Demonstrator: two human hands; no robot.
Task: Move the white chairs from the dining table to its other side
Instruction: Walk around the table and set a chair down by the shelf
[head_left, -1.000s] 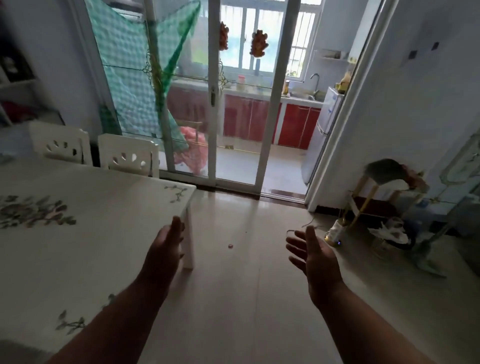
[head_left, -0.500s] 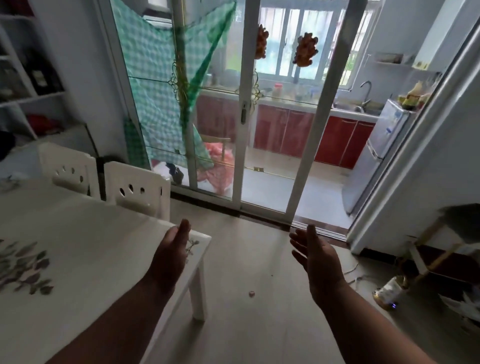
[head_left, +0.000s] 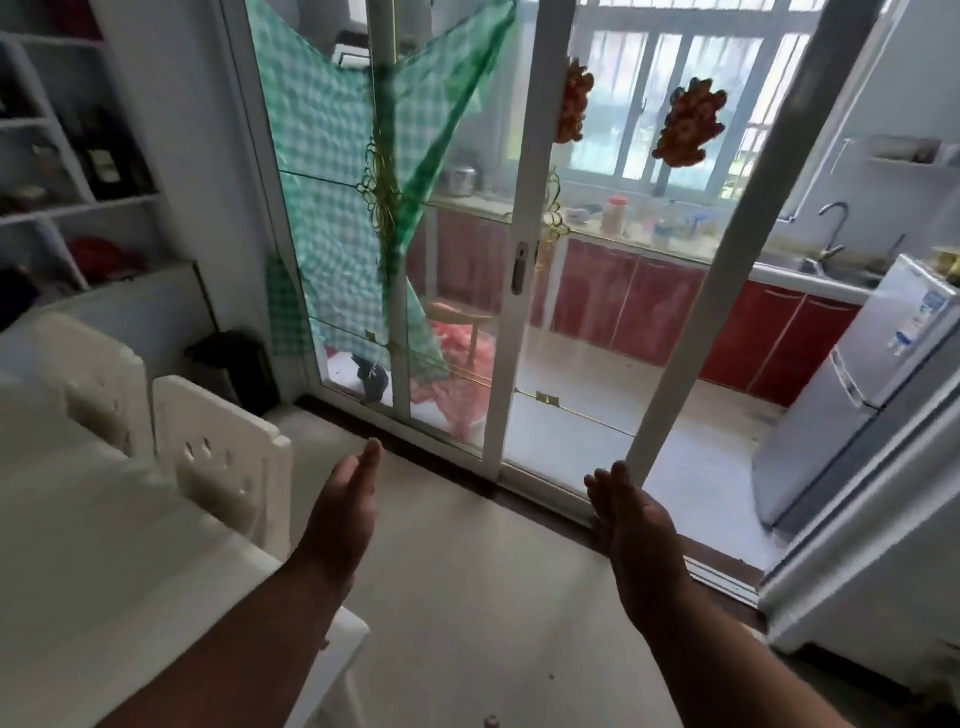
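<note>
Two white chairs stand pushed in at the far side of the white dining table (head_left: 109, 551). The nearer chair (head_left: 223, 460) shows its backrest with small cut-out holes by the table's corner; the farther chair (head_left: 96, 382) is to its left. My left hand (head_left: 345, 512) is stretched forward over the floor, just right of the nearer chair's backrest, fingers straight and holding nothing. Further right, my right hand (head_left: 631, 525) is also held out, palm turned inward, empty. Neither hand touches a chair.
A sliding glass door (head_left: 519, 270) with a green checked cloth (head_left: 353, 156) fills the wall ahead; a kitchen lies behind it. A grey fridge (head_left: 857, 395) stands at the right. White shelves (head_left: 62, 156) and a dark bin (head_left: 234, 369) are at the left.
The view has advanced toward the glass door and turned left; the chairs and table corner now sit closer. Both hands stay outstretched and empty.
</note>
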